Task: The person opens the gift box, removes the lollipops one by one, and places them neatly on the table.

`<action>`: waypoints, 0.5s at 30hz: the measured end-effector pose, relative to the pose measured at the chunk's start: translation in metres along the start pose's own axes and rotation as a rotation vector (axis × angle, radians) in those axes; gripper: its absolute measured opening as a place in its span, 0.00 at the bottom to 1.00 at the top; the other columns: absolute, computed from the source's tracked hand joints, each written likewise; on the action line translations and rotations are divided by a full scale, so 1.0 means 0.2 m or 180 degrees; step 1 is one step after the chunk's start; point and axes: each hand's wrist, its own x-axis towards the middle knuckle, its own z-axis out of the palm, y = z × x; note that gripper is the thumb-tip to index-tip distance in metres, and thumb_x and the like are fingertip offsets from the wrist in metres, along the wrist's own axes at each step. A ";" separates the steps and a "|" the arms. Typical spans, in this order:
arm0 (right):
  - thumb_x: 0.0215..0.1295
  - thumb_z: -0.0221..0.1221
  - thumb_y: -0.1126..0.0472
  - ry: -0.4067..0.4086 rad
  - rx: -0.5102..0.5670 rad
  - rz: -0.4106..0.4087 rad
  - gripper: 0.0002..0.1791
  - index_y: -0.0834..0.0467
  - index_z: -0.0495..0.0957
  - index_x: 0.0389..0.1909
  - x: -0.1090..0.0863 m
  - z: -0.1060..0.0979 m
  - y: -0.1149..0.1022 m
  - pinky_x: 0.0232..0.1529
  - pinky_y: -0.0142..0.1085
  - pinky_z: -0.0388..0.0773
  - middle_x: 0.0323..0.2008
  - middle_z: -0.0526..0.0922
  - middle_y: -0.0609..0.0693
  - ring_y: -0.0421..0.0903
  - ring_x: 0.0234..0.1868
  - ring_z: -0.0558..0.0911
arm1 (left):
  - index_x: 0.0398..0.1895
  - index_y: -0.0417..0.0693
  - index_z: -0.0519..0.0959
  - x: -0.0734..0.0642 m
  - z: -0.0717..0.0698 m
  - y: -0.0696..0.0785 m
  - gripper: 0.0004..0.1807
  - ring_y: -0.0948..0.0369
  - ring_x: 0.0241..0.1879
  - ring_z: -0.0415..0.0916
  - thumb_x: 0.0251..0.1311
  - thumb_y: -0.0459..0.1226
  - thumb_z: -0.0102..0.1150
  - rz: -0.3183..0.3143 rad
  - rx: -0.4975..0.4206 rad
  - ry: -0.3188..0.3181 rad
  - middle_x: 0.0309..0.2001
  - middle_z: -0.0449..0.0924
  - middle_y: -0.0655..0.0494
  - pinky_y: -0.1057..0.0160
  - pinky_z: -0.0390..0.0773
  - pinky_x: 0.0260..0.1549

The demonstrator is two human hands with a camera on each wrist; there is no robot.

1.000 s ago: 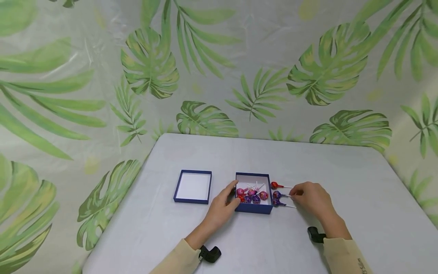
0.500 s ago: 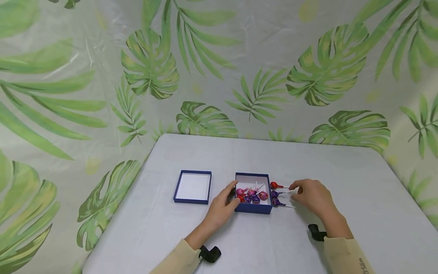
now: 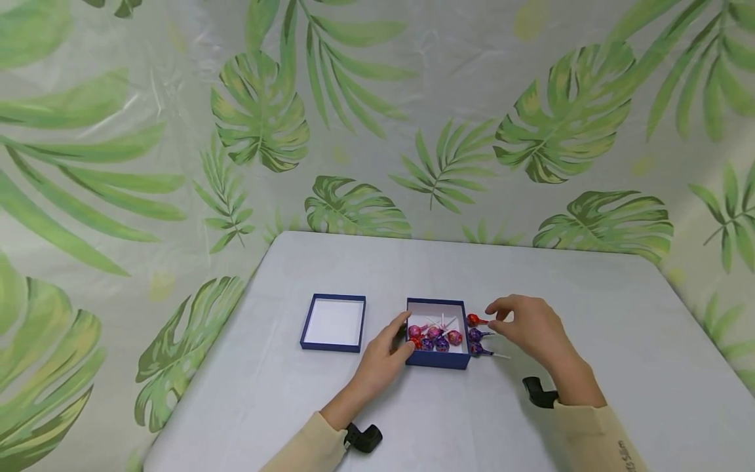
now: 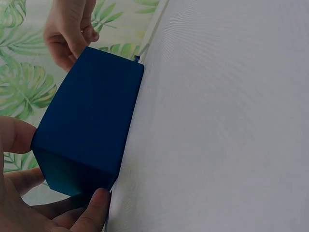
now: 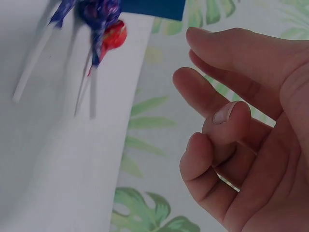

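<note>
A blue box (image 3: pixel 436 359) with a white inside stands on the table, several wrapped lollipops (image 3: pixel 434 333) in it with their sticks pointing up and back. My left hand (image 3: pixel 379 364) holds its left side, thumb and fingers spread along the wall. In the left wrist view the fingertips (image 4: pixel 100 197) press near the box's lower edge. To the right of the box lie a red lollipop (image 3: pixel 474 320) and two purple lollipops (image 3: pixel 476 349), sticks pointing right. Just over their sticks hovers my right hand (image 3: pixel 535 329), fingers loosely bent and thumb apart, with nothing in it.
A shallow blue-rimmed lid (image 3: pixel 334 321), white inside, lies left of the box. The white table (image 3: pixel 460 269) ends at a leaf-patterned backdrop (image 3: pixel 354 118). Each wrist carries a small black camera (image 3: pixel 367 439).
My right hand has let go of a purple lollipop's stick, which it held at first, and has moved up and slightly left toward the red one. The left hand stays on the box.
</note>
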 end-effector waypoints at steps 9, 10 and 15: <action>0.60 0.70 0.57 0.0033 0.0408 -0.0073 0.13 0.52 0.88 0.46 0.03 0.05 -0.08 0.38 0.48 0.79 0.40 0.87 0.48 0.52 0.39 0.80 | 0.78 0.56 0.61 0.00 0.00 0.01 0.33 0.54 0.72 0.61 0.71 0.39 0.53 0.0004 0.0008 0.0009 0.74 0.63 0.55 0.49 0.65 0.68; 0.60 0.70 0.57 0.0018 0.0483 -0.0095 0.13 0.52 0.88 0.46 0.03 0.06 -0.09 0.35 0.46 0.78 0.41 0.87 0.49 0.50 0.37 0.79 | 0.78 0.56 0.61 0.00 0.00 0.01 0.33 0.54 0.72 0.61 0.71 0.39 0.53 0.0004 0.0003 0.0012 0.74 0.63 0.55 0.49 0.64 0.68; 0.60 0.70 0.58 -0.0062 0.0634 -0.0139 0.14 0.51 0.88 0.48 0.06 0.11 -0.14 0.34 0.42 0.77 0.44 0.86 0.49 0.49 0.36 0.78 | 0.78 0.57 0.61 0.00 0.00 0.01 0.32 0.55 0.72 0.60 0.71 0.40 0.53 0.0002 0.0013 0.0007 0.74 0.63 0.56 0.48 0.63 0.68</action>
